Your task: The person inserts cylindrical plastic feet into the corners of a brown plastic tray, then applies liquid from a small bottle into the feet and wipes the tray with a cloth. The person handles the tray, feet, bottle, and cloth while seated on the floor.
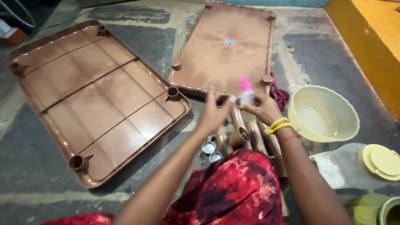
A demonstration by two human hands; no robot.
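Observation:
A small clear bottle with a pink cap (245, 91) is held up between both hands above a bundle of brown plastic legs (250, 135) on the floor. My right hand (263, 107), with yellow bangles on the wrist, grips the bottle's body. My left hand (214, 113) has its fingertips at the bottle's left side. Two small shiny metal caps (211, 151) lie by the legs. A knee in red patterned cloth (237, 187) fills the foreground.
A large brown plastic shelf panel (89, 98) lies upside down at the left, a second brown panel (231, 46) at the top middle. A pale yellow basin (323, 113) sits at the right, with a lidded yellow container (380, 161) and a green vessel (375, 210) below it.

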